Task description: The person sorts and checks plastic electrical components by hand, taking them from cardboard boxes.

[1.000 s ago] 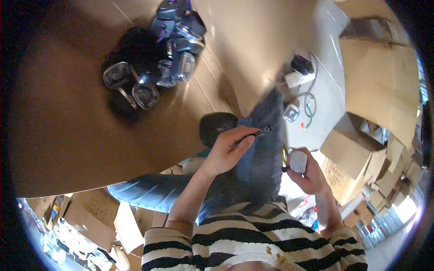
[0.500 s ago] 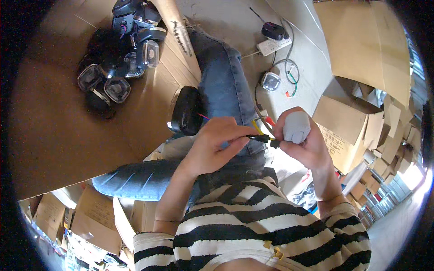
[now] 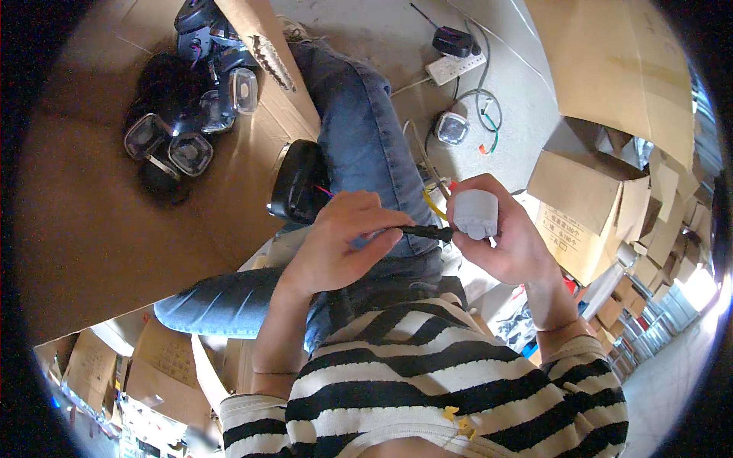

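Observation:
Above my lap, my left hand is closed, with thumb and fingertips pinching a slim black cable connector. The far end of that connector meets the fingers of my right hand. A white plastic cylinder with a notched lower end sits in the curl of my right hand. Behind the cylinder a yellow wire and a bit of red show. Left of my knee is a glossy black rounded housing, whose thin red and blue wires run toward my left hand.
A large open cardboard box at left holds several black housings with clear square lenses. On the floor ahead lie a white power strip, a black adapter, a lens unit and looped grey cable. More cartons stand at right.
Both hands have shifted slightly left. The connector's two black parts, earlier offset at an angle, now lie in one line. The white cylinder has turned more upright.

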